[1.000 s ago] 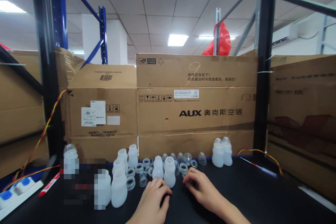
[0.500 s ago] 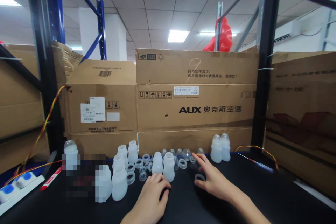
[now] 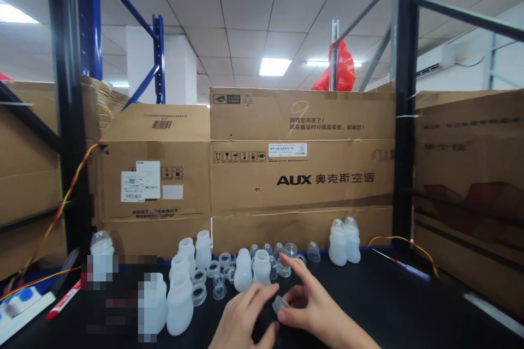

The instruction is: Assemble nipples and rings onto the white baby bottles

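My right hand (image 3: 317, 308) pinches a small clear plastic ring (image 3: 280, 304) between thumb and fingers, low in the middle of the view. Beside it, my left hand (image 3: 244, 319) reaches in with its fingertips touching the same ring. Just behind the hands stand two open white plastic bottles (image 3: 252, 269) on the black table (image 3: 409, 311). Loose clear rings and domed caps (image 3: 282, 256) lie scattered around them.
More white bottles (image 3: 180, 289) stand at the left, and two capped bottles (image 3: 344, 240) at the right. Cardboard boxes (image 3: 303, 169) wall the back. Black rack posts (image 3: 403, 103) rise on both sides. A red marker (image 3: 62, 299) and wires lie far left.
My right hand came back from the caps toward me and lifted a clear ring off the table. The left hand rose off the table and met it at the ring.
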Motion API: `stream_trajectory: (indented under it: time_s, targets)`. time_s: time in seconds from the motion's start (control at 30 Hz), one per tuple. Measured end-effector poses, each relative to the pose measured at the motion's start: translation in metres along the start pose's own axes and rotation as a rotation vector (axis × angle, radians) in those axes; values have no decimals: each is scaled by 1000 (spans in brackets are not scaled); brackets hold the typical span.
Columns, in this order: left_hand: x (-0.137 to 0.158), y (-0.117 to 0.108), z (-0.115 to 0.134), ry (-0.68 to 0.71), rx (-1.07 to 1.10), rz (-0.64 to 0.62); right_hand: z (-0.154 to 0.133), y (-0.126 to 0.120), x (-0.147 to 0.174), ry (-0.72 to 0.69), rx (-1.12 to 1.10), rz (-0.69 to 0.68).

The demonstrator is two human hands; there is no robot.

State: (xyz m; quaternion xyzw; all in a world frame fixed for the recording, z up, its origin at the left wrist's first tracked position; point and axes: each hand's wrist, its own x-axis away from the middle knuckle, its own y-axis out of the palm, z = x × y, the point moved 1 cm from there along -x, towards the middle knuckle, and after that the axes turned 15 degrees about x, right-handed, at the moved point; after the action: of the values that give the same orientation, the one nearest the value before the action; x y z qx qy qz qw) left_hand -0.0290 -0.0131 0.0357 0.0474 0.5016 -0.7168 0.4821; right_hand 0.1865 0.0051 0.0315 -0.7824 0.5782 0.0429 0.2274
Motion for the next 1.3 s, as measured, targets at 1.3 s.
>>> stream_trajectory:
  time_s: [1.3]
  targets:
    - [-4,0,17,-614,1165,391,-34,18,11,-572,579,406]
